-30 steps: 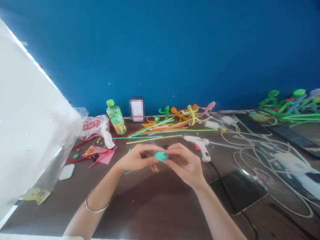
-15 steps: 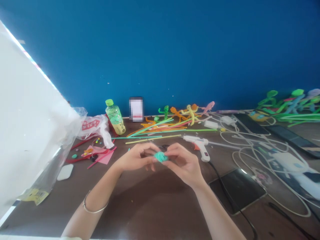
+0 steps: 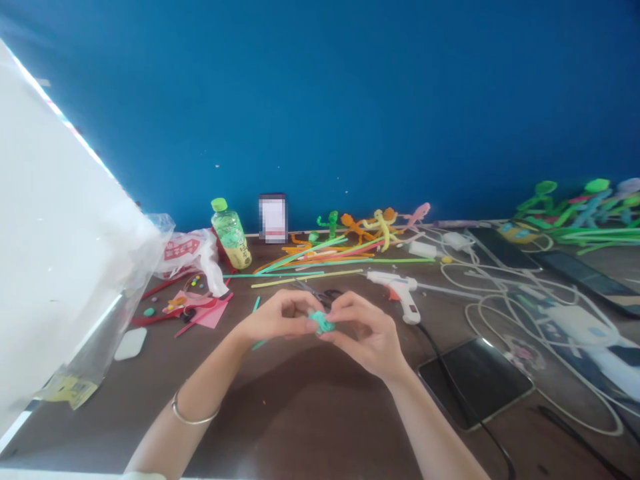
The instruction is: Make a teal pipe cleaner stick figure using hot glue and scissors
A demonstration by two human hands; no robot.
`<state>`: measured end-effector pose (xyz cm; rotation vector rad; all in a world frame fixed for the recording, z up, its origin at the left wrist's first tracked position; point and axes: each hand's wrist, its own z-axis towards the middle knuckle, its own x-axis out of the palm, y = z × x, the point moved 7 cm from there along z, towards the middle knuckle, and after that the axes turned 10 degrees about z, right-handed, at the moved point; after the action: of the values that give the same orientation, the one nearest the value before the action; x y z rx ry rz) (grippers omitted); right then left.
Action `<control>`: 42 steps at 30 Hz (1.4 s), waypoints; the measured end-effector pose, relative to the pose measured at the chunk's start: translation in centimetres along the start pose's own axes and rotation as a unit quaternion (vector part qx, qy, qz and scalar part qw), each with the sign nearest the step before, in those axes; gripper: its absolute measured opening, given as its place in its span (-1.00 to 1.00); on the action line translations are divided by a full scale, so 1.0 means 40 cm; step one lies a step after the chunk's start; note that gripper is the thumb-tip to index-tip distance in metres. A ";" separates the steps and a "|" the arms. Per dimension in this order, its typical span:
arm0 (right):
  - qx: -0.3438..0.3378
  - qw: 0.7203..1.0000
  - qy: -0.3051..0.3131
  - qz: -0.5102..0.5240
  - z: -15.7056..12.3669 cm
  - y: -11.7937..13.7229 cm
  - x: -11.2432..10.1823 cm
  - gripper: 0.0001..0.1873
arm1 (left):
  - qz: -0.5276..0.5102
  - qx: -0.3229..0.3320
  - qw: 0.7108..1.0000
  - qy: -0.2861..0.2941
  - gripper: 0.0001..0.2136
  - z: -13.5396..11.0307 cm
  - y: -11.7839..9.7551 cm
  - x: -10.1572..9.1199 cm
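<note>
– Teal ball (image 3: 321, 323), which way does it point?
– Roundish, slightly wider side to side; can't tell a front.
– Where?
– Above the tabletop (image 3: 310, 427), between left hand (image 3: 280, 317) and right hand (image 3: 369, 331), each grip pinching it with fingertips.
– Surroundings?
– Brown tabletop, cluttered toward the back; blue wall (image 3: 320, 100) behind.
– Looks?
– Small, lumpy, ridged.

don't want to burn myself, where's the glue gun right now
In the head view, the glue gun lies on the table right of centre, just beyond the right hand, up and left of the black pad.
</note>
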<state>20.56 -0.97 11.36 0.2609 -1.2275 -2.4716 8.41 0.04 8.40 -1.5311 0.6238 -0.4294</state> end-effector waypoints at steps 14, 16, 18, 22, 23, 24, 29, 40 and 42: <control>-0.033 0.999 -0.008 -0.040 -0.005 0.008 0.005 -0.75 | -0.065 -0.025 0.998 0.003 -0.79 0.001 0.010 0.012; -0.031 0.999 -0.010 -0.037 -0.006 0.008 0.005 -0.75 | -0.074 -0.028 0.997 0.010 -0.79 0.001 0.012 0.014; -0.029 0.999 -0.013 -0.031 -0.007 0.007 0.006 -0.74 | -0.082 -0.026 0.996 0.019 -0.77 0.001 0.012 0.015; -0.017 1.000 -0.023 -0.010 -0.012 -0.001 0.007 -0.74 | -0.097 -0.014 0.994 0.038 -0.75 0.002 0.015 0.014; -0.013 1.000 -0.025 -0.003 -0.014 -0.004 0.008 -0.74 | -0.099 -0.012 0.994 0.040 -0.75 0.002 0.018 0.013; -0.009 1.000 -0.027 0.005 -0.014 -0.007 0.009 -0.74 | -0.100 -0.011 0.994 0.042 -0.75 0.002 0.021 0.012; -0.004 0.999 -0.020 0.033 0.012 -0.004 0.019 -0.76 | -0.095 0.013 0.995 0.024 -0.71 -0.001 0.020 -0.014; -0.067 0.988 0.136 -0.021 0.180 0.175 0.043 -0.83 | 0.098 0.103 0.990 0.001 -0.72 -0.031 -0.176 -0.067; -0.074 0.987 0.138 -0.034 0.202 0.182 0.043 -0.84 | 0.104 0.108 0.989 -0.016 -0.75 -0.026 -0.189 -0.083</control>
<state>18.12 0.19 22.02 0.5910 -0.9322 -2.4663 6.11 1.18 16.33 -1.2505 0.6807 -0.3015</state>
